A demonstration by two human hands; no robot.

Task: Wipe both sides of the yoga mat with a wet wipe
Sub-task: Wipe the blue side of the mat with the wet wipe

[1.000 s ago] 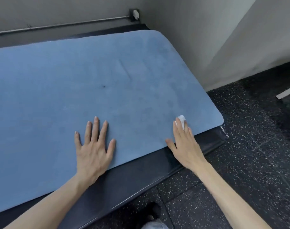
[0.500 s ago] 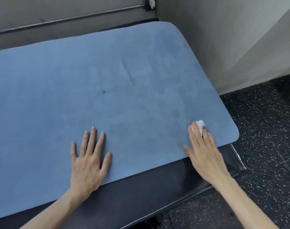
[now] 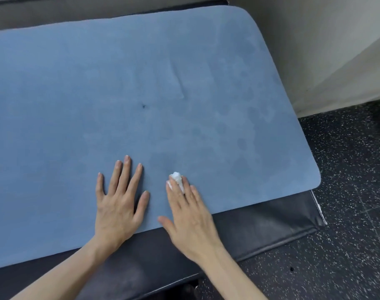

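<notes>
On the bench point(image 3: 271, 217), the yoga mat point(image 3: 141, 94) runs left-right; flat hands press wipe point(image 3: 177, 179).

Yoga mat point(image 3: 141, 83) cut off left; wet wipe point(image 3: 177, 178) mostly under fingers.

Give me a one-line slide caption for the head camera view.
Left hand flat on a blue yoga mat while the right hand presses a wet wipe against it.

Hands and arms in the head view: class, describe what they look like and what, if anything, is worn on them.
Both forearms are bare to the bottom edge of the picture: no sleeves, gloves, watch or bracelet show. The left hand and the right hand carry no visible rings. The fingers are long and slim, with short, plain nails.
</notes>
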